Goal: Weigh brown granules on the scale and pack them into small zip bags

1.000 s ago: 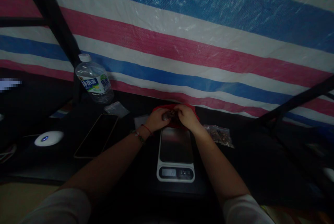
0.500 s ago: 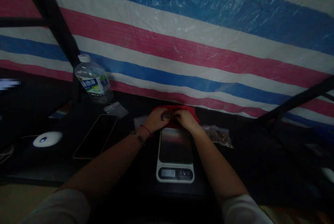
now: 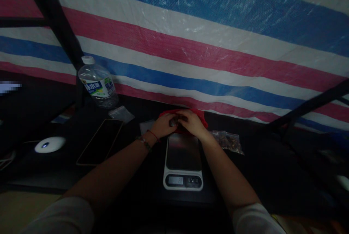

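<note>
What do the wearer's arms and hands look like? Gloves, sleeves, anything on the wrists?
No gloves visible. Left hand: thin red band and dark beaded bracelet at the wrist. Right hand: no wristwear visible. Pale sleeves end near the elbows.

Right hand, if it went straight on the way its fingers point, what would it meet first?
Most likely the small dark bundle held in the left hand, close ahead of the right hand; dim light leaves depth unclear.

A black table [image 3: 261,176] carries a scale [image 3: 184,154], phone [image 3: 100,142].
</note>
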The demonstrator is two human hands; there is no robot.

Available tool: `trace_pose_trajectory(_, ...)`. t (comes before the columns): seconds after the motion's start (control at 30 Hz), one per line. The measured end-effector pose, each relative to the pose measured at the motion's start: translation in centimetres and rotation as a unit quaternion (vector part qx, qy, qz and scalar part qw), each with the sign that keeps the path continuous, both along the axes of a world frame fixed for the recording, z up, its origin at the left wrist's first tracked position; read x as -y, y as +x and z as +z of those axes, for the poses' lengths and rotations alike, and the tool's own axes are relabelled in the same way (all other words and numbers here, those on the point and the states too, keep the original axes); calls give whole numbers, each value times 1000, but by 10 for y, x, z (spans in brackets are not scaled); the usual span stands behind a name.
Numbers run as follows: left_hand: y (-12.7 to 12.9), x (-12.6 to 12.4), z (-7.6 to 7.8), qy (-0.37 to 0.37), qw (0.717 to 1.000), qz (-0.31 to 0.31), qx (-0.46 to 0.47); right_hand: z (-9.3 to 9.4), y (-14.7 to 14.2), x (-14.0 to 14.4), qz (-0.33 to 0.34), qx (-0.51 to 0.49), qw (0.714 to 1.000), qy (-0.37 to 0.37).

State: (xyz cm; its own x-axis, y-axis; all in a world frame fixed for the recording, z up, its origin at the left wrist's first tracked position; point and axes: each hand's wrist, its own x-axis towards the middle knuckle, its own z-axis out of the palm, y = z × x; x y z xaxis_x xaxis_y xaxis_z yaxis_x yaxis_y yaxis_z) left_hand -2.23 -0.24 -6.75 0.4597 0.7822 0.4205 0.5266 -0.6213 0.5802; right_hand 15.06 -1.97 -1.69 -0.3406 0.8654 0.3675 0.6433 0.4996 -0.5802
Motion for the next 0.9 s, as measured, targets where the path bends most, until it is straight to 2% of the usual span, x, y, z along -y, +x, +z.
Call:
trace_pose_trajectory(0.2, 0, 1, 0, -4, 1000, 5, 7, 5, 0, 2, 43, -5, 999, 6)
trace_pose_trajectory(0.33, -1, 1, 1, 7, 999, 30, 28, 8, 2, 2, 13, 3, 1000, 22)
trace_pose_trajectory(0.47, -1, 1, 2, 9, 999, 43, 26, 8, 5, 1, 30, 28, 999, 15)
trace_pose_trajectory(0.6, -1, 2, 3, 28, 997, 67, 39, 4, 7, -2, -32, 32, 999, 8)
trace_pose_trajectory(0.67, -2, 1, 3, 27, 995, 83, 45, 1, 9, -3, -60, 75, 995, -15)
trace_pose_trajectory(0.77, -3, 0, 2, 10, 996, 85, 35, -7, 11, -2, -35, 155, 984, -81)
trace_pose_trajectory(0.9, -2, 1, 3, -6, 999, 42, 15, -14, 12, -2, -15, 189, 976, -105)
